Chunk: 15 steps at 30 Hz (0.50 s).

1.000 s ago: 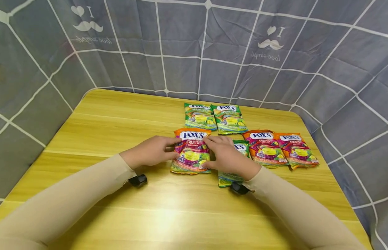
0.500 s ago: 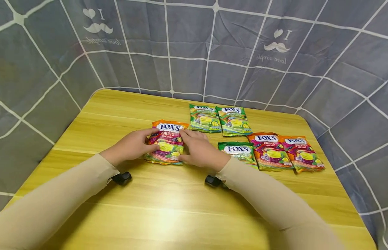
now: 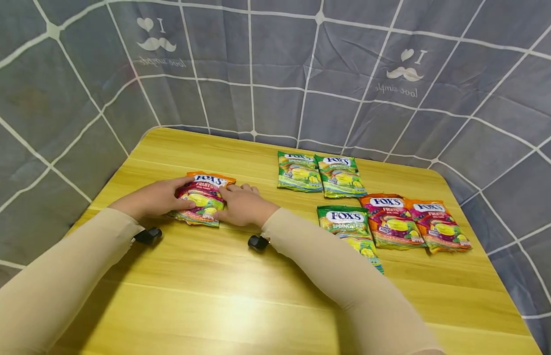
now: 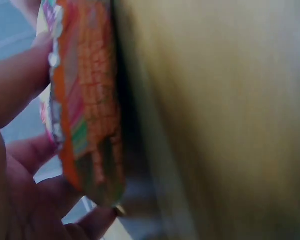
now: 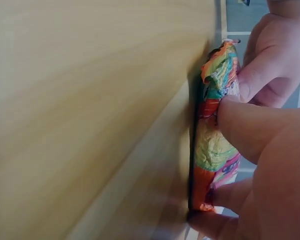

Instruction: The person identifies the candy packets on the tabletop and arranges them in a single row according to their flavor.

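An orange and purple FOX'S Fruits candy bag (image 3: 205, 197) lies face up on the left half of the wooden table, between both hands. My left hand (image 3: 153, 198) grips its left side, thumb on the front; the left wrist view has fingers curled about the edge of the candy bag (image 4: 92, 95). From the other side my right hand (image 3: 246, 206) holds the right edge, its thumb near the lower corner. In the right wrist view the candy bag (image 5: 215, 145) is seen edge-on, close over the tabletop, with thumb and fingertips against it.
Two green Spring Tea bags (image 3: 299, 172) lie side by side at the back. Another green bag (image 3: 344, 221) is nearer, partly behind the right sleeve (image 3: 319, 261). Two more Fruits bags (image 3: 392, 222) overlap at the right. A grey checked curtain (image 3: 275, 64) surrounds the table (image 3: 204, 305).
Both hands have moved the Fruits candy bag leftward across the table, away from the other bags. The near green bag has come out from under the right hand. The head view has shifted slightly.
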### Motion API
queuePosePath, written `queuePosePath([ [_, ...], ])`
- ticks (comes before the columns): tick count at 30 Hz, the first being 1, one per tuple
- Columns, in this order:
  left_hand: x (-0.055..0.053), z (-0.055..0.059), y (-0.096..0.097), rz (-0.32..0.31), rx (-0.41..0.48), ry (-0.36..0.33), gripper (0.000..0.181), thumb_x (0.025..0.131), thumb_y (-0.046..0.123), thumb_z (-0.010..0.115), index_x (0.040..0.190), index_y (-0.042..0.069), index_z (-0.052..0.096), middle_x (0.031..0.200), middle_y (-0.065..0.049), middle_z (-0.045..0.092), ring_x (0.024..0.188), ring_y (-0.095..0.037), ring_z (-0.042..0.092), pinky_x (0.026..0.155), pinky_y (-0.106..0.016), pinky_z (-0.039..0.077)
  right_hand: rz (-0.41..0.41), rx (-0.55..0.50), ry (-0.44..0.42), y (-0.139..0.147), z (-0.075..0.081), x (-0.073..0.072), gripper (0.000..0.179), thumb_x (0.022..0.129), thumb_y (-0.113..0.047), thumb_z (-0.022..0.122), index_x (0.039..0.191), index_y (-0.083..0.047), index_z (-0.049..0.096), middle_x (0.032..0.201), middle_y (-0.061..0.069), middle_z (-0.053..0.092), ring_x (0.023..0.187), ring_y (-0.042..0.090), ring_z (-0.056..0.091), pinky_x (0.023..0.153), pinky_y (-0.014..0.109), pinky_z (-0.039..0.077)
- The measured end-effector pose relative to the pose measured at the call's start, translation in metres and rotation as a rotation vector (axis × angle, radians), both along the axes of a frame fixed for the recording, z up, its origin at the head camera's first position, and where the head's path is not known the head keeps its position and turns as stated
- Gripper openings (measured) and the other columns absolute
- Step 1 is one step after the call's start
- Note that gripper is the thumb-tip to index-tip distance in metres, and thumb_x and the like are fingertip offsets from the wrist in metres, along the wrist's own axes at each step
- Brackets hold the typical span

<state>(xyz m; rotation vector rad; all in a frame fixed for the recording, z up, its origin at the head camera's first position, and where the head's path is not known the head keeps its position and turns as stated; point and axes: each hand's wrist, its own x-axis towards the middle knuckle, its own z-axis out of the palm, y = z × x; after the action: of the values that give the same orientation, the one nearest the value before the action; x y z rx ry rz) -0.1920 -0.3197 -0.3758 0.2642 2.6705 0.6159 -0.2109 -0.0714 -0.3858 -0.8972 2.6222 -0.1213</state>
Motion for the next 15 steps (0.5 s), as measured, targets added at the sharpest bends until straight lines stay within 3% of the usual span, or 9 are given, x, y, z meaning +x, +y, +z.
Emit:
queuePosePath([
  [6, -0.001, 0.009, -0.037, 0.014, 0.026, -0.018, 0.094, 0.097, 0.051, 0.073, 0.164, 0.003, 0.03, 0.155, -0.037, 0.044, 0.135, -0.052, 0.05, 0.115, -0.071, 0.036, -0.028, 0.054, 0.005, -0.041, 0.006, -0.002, 0.083, 0.1, -0.075, 0.045, 0.169, -0.036, 0.021, 0.175, -0.003, 0.025, 0.152, 0.031, 0.031, 0.122, 0.048, 0.029],
  [10, -0.003, 0.011, -0.059, 0.04, 0.035, -0.033, 0.093, 0.097, 0.048, 0.074, 0.164, 0.002, 0.03, 0.155, -0.04, 0.04, 0.136, -0.055, 0.046, 0.115, -0.072, 0.034, -0.069, 0.079, 0.012, -0.064, 0.008, -0.005, 0.081, 0.097, -0.079, 0.046, 0.167, -0.045, 0.021, 0.174, -0.005, 0.027, 0.152, 0.029, 0.03, 0.123, 0.046, 0.027],
  [15, -0.007, 0.011, -0.077, 0.069, -0.019, -0.047, 0.094, 0.097, 0.051, 0.072, 0.165, 0.003, 0.028, 0.157, -0.043, 0.033, 0.14, -0.06, 0.039, 0.115, -0.075, 0.03, -0.094, 0.081, 0.0, -0.084, 0.008, -0.007, 0.081, 0.094, -0.082, 0.046, 0.165, -0.05, 0.022, 0.169, -0.005, 0.033, 0.143, 0.023, 0.035, 0.119, 0.044, 0.028],
])
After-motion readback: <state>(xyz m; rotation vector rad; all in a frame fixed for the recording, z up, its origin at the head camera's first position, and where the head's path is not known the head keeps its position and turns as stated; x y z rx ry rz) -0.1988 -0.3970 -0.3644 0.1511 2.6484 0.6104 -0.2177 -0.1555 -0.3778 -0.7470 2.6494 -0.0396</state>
